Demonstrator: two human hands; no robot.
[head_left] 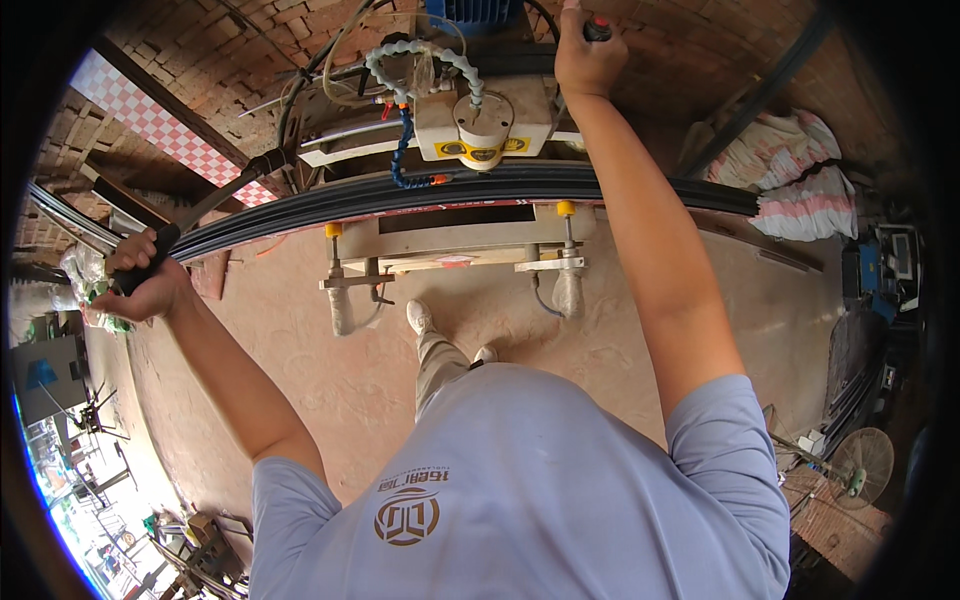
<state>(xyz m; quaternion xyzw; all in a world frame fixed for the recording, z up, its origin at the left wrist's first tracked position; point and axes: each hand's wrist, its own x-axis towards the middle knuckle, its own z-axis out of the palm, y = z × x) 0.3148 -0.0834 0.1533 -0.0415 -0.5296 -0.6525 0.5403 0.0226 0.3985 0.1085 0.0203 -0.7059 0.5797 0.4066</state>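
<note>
– Pale-blue short-sleeved cloth shirt (540, 470) nearest. Hands?
– Left hand (165, 290) wrapped round black cylindrical lever grip (166, 244), left of white boxy machine head (437, 120); right hand (588, 62) curled round black red-topped handle (597, 30), right of it.
– Risk?
– Long black strips (340, 206) in front of head could skew if loosely seated.

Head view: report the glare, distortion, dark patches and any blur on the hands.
Head view: glare washes out the lower-left edge; head view: the long black bars look bowed, as fisheye lenses do; head view: black surrounds the round picture, and the right side by the fan is dim; head view: no obvious blur on the left hand or right hand.
</note>
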